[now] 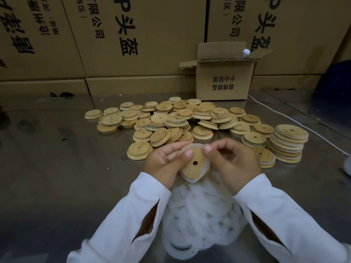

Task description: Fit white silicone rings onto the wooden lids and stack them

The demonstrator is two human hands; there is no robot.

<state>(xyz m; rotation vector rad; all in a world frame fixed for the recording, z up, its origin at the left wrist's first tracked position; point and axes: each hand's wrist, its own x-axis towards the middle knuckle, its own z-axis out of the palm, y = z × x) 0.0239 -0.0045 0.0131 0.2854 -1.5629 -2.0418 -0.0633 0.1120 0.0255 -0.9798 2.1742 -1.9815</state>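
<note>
The wooden lid (193, 168) at centre is honey-tan with fine grain streaks, edged by a milky white silicone ring (188, 179). The heap of rings (199, 215) at 6 o'clock is translucent white. The desk (57, 168) is dull grey steel. The cartons (152, 35) at 12 o'clock are brown with black print.

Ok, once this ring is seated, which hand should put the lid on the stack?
Right, probably. The stack of ringed lids stands just beyond the right hand, which pinches the ring; the left hand grips the lid and would have to cross over.
</note>
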